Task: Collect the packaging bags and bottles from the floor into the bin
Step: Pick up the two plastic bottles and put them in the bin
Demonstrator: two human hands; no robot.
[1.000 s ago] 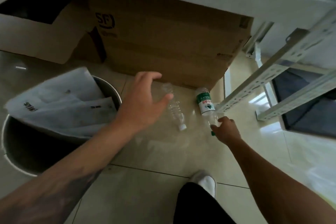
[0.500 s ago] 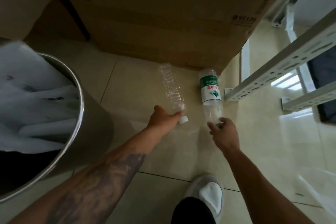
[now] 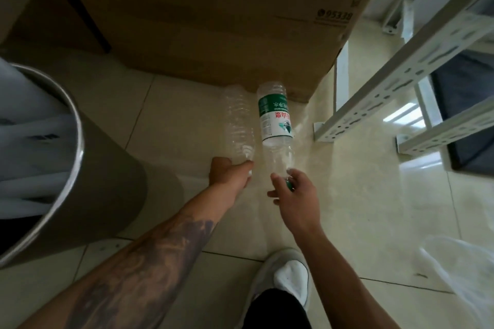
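Two empty plastic bottles lie side by side on the tiled floor in front of a cardboard box. The clear unlabelled bottle (image 3: 238, 121) is on the left, and my left hand (image 3: 229, 175) grips its neck end. The bottle with a green and white label (image 3: 275, 120) is on the right, and my right hand (image 3: 296, 195) holds it by its green cap end. The round metal bin (image 3: 80, 141) stands at the left, with white packaging bags (image 3: 29, 147) inside it.
A large cardboard box (image 3: 213, 16) stands just behind the bottles. White perforated metal rack rails (image 3: 401, 83) run at the right. A clear plastic bag (image 3: 465, 270) lies on the floor at the lower right. My white shoe (image 3: 288, 280) is below my hands.
My view has come closer to the floor. My left hand has closed on the clear bottle's neck, and my right hand has closed around the labelled bottle's cap end.
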